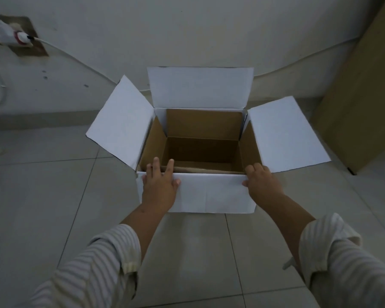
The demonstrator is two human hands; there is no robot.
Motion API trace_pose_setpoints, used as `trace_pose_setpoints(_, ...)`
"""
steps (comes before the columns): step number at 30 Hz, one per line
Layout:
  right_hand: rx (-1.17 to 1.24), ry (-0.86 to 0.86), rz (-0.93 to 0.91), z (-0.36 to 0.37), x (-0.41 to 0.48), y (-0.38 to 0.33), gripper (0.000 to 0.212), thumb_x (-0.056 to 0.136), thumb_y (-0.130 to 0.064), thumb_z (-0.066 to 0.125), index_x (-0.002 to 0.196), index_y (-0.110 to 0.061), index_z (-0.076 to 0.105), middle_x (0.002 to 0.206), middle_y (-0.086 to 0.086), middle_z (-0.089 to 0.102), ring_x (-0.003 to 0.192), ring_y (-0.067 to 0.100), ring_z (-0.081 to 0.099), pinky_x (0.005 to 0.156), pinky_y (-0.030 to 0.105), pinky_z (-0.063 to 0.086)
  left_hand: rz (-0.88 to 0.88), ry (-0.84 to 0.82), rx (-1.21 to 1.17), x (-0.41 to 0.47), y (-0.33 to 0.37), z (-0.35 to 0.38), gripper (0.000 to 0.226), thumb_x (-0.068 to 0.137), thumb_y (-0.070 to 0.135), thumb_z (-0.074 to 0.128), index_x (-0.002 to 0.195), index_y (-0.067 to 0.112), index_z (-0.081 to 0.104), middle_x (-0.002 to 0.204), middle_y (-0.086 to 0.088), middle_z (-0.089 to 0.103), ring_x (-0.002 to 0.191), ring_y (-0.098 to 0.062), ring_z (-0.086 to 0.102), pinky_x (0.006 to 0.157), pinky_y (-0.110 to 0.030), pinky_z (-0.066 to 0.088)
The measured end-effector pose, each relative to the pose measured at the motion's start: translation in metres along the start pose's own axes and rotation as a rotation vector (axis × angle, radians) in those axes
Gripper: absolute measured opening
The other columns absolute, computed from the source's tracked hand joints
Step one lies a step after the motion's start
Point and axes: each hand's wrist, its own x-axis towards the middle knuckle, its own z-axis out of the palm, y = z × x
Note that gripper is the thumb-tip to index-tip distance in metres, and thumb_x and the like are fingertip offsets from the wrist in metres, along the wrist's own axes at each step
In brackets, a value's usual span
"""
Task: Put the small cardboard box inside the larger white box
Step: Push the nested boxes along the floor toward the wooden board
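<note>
White box (209,192) is seen open on the tiled floor (53,196), all four flaps spread. Far flap (200,87) is stood up against the wall (187,30); side flaps (122,123) and (287,134) are splayed outward above and outside each hand. Near flap is folded down toward the person.

Left hand (160,185) is laid flat on the near flap at its left end, fingers (169,167) extended over the front rim into the opening, thumb spread to the right on the white face. Nothing is enclosed by it; the flap is only pressed.

Right hand (261,181) is placed at the right front corner, fingers curled over the rim edge, thumb on the white face. Rim is gripped loosely; how tight cannot be told.

Brown interior is visible beyond the fingertips. A brown cardboard edge (209,170) is seen just inside the front rim, between the two hands; whether it is the small cardboard box or an inner flap cannot be told. The small box is not otherwise identifiable in view.

Striped sleeves (93,263) are pushed up on both forearms.

Up and left of the left hand, well apart: a wall socket with a white plug (11,35) and cable (65,52). Right of the right hand, well apart: a tall brown panel (360,96) stood on the floor by the wall.
</note>
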Motion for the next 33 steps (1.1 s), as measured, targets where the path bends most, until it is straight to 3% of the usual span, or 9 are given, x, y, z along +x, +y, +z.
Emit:
trace_pose_setpoints(6, -0.123, -0.042, 0.049, -0.022, 0.005, 0.051, 0.027, 0.090, -0.030, 0.054, 0.111, -0.014, 0.049, 0.112, 0.008, 0.055, 0.102, 0.023, 0.052, 0.089, 0.037, 0.047, 0.081, 0.023, 0.053, -0.003, 0.052, 0.012, 0.060, 0.094, 0.049, 0.037, 0.148, 0.034, 0.015, 0.158, -0.009, 0.016, 0.143, -0.036, 0.016, 0.114, -0.052, 0.018)
trace_pose_setpoints(8, -0.219, -0.010, 0.006, -0.023, 0.010, 0.054, 0.032, 0.087, -0.037, 0.054, 0.112, -0.017, 0.050, 0.113, 0.007, 0.056, 0.104, 0.024, 0.052, 0.093, 0.040, 0.044, 0.087, 0.060, 0.140, -0.002, 0.054, 0.014, 0.060, 0.092, 0.053, 0.036, 0.147, 0.037, 0.016, 0.157, -0.008, 0.022, 0.143, -0.037, 0.018, 0.111, -0.059, 0.017)
trace_pose_setpoints(11, -0.092, 0.035, -0.128, -0.011, 0.013, 0.040, 0.044, 0.084, -0.049, 0.053, 0.120, -0.023, 0.048, 0.119, 0.003, 0.056, 0.111, 0.024, 0.051, 0.099, 0.044, 0.040, 0.024, 0.030, 0.208, 0.007, 0.048, 0.017, 0.067, 0.088, 0.064, 0.030, 0.147, 0.040, 0.011, 0.158, -0.004, 0.019, 0.145, -0.035, 0.009, 0.107, -0.069, 0.008)
trace_pose_setpoints(14, 0.014, 0.053, -0.208, 0.010, 0.010, 0.031, 0.050, 0.086, -0.047, 0.052, 0.130, -0.025, 0.041, 0.124, 0.002, 0.056, 0.115, 0.025, 0.050, 0.104, 0.045, 0.037, 0.025, 0.013, 0.159, 0.010, 0.046, 0.019, 0.069, 0.085, 0.068, 0.032, 0.145, 0.038, 0.017, 0.153, -0.005, 0.029, 0.140, -0.032, 0.024, 0.106, -0.065, 0.021)
trace_pose_setpoints(18, -0.025, 0.107, -0.256, 0.016, 0.014, 0.047, 0.035, 0.089, -0.041, 0.052, 0.117, -0.021, 0.049, 0.111, 0.005, 0.058, 0.101, 0.023, 0.051, 0.093, 0.040, 0.043, 0.045, 0.083, 0.147, 0.000, 0.051, 0.020, 0.064, 0.087, 0.062, 0.037, 0.144, 0.036, 0.025, 0.145, -0.009, 0.039, 0.129, -0.031, 0.039, 0.102, -0.057, 0.033)
trace_pose_setpoints(24, -0.036, 0.099, -0.275, 0.010, 0.021, 0.081, 0.029, 0.089, -0.040, 0.052, 0.111, -0.020, 0.053, 0.109, 0.004, 0.058, 0.100, 0.022, 0.051, 0.090, 0.038, 0.043, -0.012, 0.063, 0.111, -0.008, 0.091, 0.026, 0.061, 0.089, 0.058, 0.039, 0.144, 0.038, 0.023, 0.148, -0.009, 0.035, 0.134, -0.030, 0.034, 0.105, -0.059, 0.028)
trace_pose_setpoints(33, -0.016, 0.117, -0.134, -0.004, 0.028, 0.159, 0.030, 0.089, -0.041, 0.052, 0.111, -0.021, 0.053, 0.109, 0.003, 0.057, 0.099, 0.020, 0.049, 0.089, 0.035, 0.041, 0.040, 0.055, 0.070, 0.006, 0.170, 0.049, 0.055, 0.094, 0.047, 0.038, 0.146, 0.037, 0.021, 0.151, -0.012, 0.031, 0.142, -0.031, 0.021, 0.108, -0.061, 0.024)
